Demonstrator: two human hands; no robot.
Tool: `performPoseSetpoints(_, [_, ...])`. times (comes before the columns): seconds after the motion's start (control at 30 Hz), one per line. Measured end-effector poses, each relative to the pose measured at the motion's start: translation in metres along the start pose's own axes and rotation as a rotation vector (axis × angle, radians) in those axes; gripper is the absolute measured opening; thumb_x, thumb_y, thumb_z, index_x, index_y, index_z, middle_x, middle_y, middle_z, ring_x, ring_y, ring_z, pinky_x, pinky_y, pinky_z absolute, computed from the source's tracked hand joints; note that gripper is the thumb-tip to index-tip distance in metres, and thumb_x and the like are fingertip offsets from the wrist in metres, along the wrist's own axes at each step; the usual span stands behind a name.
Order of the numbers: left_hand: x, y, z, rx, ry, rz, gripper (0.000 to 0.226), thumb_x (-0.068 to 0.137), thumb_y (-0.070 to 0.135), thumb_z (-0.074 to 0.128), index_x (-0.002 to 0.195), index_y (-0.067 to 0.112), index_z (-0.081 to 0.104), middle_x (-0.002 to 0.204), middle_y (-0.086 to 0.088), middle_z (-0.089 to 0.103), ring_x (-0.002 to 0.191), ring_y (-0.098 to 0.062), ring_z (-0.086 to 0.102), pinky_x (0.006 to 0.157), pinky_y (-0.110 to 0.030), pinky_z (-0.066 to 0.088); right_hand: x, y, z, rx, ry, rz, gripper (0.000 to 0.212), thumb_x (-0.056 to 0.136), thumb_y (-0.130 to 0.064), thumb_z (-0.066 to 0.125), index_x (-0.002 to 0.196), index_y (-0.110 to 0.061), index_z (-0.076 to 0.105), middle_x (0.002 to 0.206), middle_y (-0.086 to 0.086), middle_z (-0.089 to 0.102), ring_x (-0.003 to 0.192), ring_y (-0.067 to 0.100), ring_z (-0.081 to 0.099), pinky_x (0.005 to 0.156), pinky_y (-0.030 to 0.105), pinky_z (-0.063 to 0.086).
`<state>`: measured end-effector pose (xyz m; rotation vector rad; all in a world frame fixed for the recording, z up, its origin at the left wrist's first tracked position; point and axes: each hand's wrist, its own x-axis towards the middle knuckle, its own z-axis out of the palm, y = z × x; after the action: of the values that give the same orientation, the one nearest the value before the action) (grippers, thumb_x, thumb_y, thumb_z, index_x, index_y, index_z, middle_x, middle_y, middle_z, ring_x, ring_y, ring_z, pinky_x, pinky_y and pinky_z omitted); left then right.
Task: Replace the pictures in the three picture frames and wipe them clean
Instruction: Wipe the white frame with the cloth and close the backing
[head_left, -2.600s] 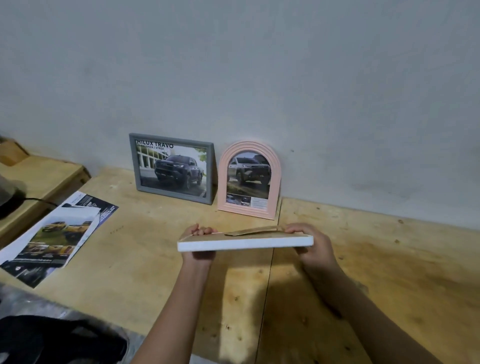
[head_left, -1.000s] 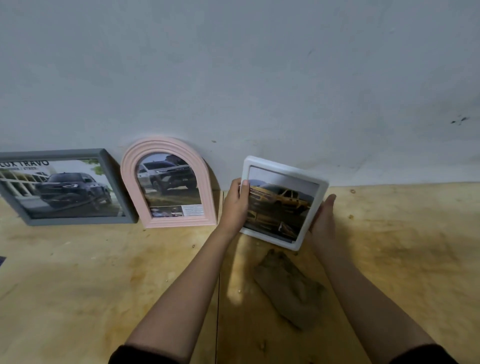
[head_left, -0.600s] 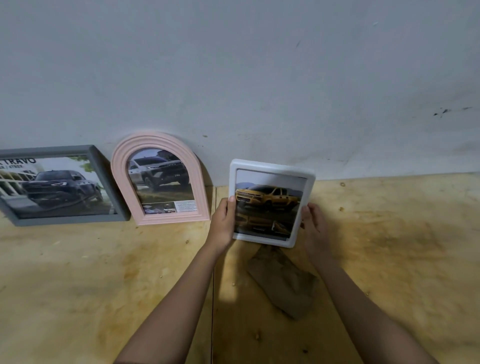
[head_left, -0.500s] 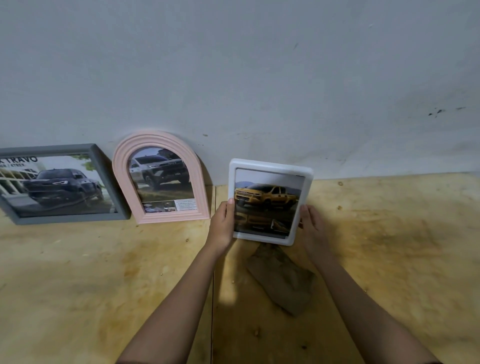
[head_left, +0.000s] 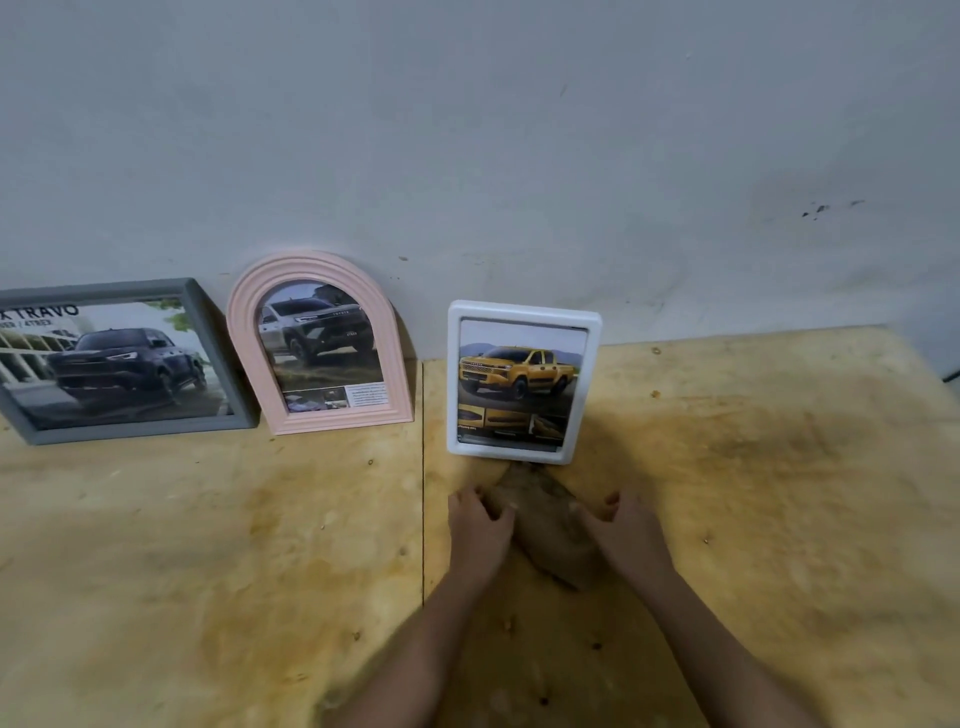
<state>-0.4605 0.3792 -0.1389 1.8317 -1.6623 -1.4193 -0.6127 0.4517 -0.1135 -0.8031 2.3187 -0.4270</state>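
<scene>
Three picture frames lean against the wall on the wooden table. The grey frame (head_left: 114, 358) at the left holds a dark truck picture. The pink arched frame (head_left: 319, 343) beside it shows a grey truck. The white frame (head_left: 522, 382) at the right shows a yellow truck and stands on its own. My left hand (head_left: 480, 525) and my right hand (head_left: 621, 530) hover just below the white frame, fingers apart, holding nothing. A brown cloth (head_left: 545, 525) lies on the table between them.
The plywood table (head_left: 208, 545) has a seam running toward me just left of the white frame. A pale wall (head_left: 467, 156) rises right behind the frames. The table's right edge shows at the far right.
Both hands have let go of the white frame and drawn back toward me. The frame now stands upright against the wall.
</scene>
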Motion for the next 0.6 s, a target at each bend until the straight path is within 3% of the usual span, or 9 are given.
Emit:
performPoseSetpoints(0.1, [0.002, -0.001, -0.002, 0.032, -0.056, 0.0, 0.056, 0.086, 0.024, 0.064, 0.134, 0.008, 0.039, 0.132, -0.009, 0.045, 0.12, -0.022, 0.046, 0.102, -0.035, 0.043, -0.01, 0.0, 0.004, 0.084, -0.036, 0.028, 0.04, 0.081, -0.03, 0.07, 0.11, -0.01, 0.051, 0.108, 0.007, 0.053, 0.086, 0.013, 0.047, 0.053, 0.018, 0.033])
performPoseSetpoints(0.2, [0.001, -0.004, -0.005, 0.082, -0.085, 0.022, 0.041, 0.085, 0.023, 0.064, 0.12, 0.01, 0.047, 0.119, -0.007, 0.05, 0.105, -0.016, 0.049, 0.087, -0.027, 0.045, -0.016, 0.004, 0.004, 0.19, -0.052, 0.024, 0.028, 0.082, -0.022, 0.069, 0.102, -0.008, 0.055, 0.096, 0.005, 0.053, 0.082, 0.014, 0.048, 0.052, 0.018, 0.032])
performPoseSetpoints(0.27, [-0.002, -0.007, -0.006, 0.074, -0.086, 0.036, 0.031, 0.084, 0.023, 0.064, 0.109, 0.012, 0.05, 0.113, -0.007, 0.051, 0.099, -0.016, 0.049, 0.08, -0.025, 0.044, -0.021, 0.009, 0.004, 0.207, -0.039, -0.006, 0.018, 0.081, -0.02, 0.069, 0.086, -0.013, 0.053, 0.091, 0.007, 0.051, 0.075, 0.014, 0.046, 0.052, 0.02, 0.031])
performPoseSetpoints(0.37, [-0.011, -0.012, -0.009, 0.055, -0.105, 0.062, 0.023, 0.084, 0.022, 0.063, 0.1, 0.013, 0.05, 0.105, -0.007, 0.052, 0.094, -0.018, 0.05, 0.077, -0.026, 0.045, -0.032, 0.012, 0.007, 0.225, -0.024, -0.065, 0.022, 0.078, -0.014, 0.066, 0.072, -0.018, 0.045, 0.085, 0.01, 0.051, 0.073, 0.018, 0.045, 0.055, 0.026, 0.034])
performPoseSetpoints(0.5, [-0.028, -0.021, -0.024, 0.05, -0.226, 0.126, 0.012, 0.087, 0.019, 0.057, 0.091, 0.014, 0.046, 0.087, -0.001, 0.047, 0.078, -0.012, 0.045, 0.065, -0.022, 0.04, -0.052, 0.007, 0.01, 0.296, -0.072, -0.147, 0.015, 0.08, -0.006, 0.062, 0.082, -0.016, 0.051, 0.083, 0.003, 0.054, 0.078, 0.017, 0.05, 0.061, 0.02, 0.039])
performPoseSetpoints(0.6, [-0.039, -0.031, -0.046, -0.019, -0.31, 0.169, 0.011, 0.087, 0.017, 0.057, 0.085, 0.015, 0.046, 0.085, -0.004, 0.047, 0.078, -0.014, 0.045, 0.067, -0.024, 0.039, -0.062, -0.002, 0.01, 0.209, -0.173, -0.233, 0.014, 0.082, -0.012, 0.062, 0.096, -0.013, 0.06, 0.091, 0.001, 0.058, 0.086, 0.016, 0.054, 0.068, 0.019, 0.042])
